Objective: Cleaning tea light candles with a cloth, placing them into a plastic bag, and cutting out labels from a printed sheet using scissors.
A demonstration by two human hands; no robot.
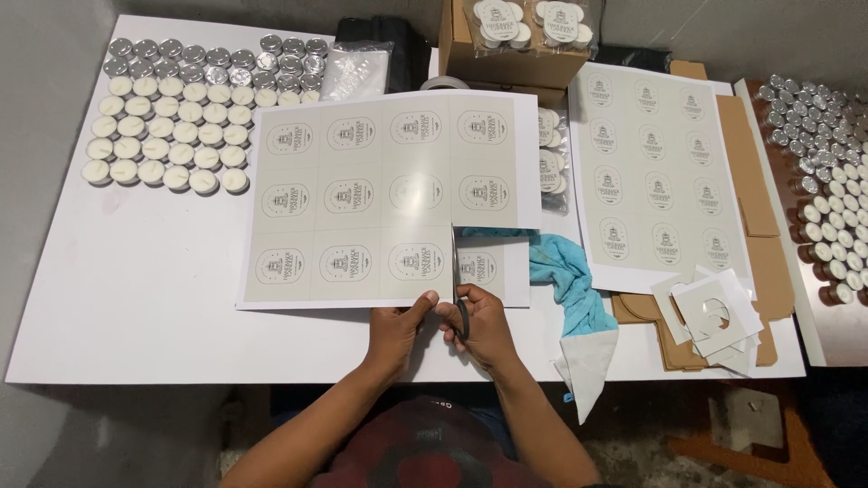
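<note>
A printed label sheet (380, 194) with rows of beige rounded labels lies over the white table (136, 298). My left hand (395, 327) pinches its near edge. My right hand (484, 323) grips black-handled scissors (455, 280), whose blades point away from me and have cut partway up the sheet between two label columns. The cut strip at the right (493, 267) hangs lower than the rest of the sheet.
Several white tealight candles (172, 131) stand in rows at the far left. A second label sheet (655, 181) lies right, over brown card. A blue cloth (565, 280), paper offcuts (714, 316), a cardboard box (515, 50) and more tealights (827, 172) surround it.
</note>
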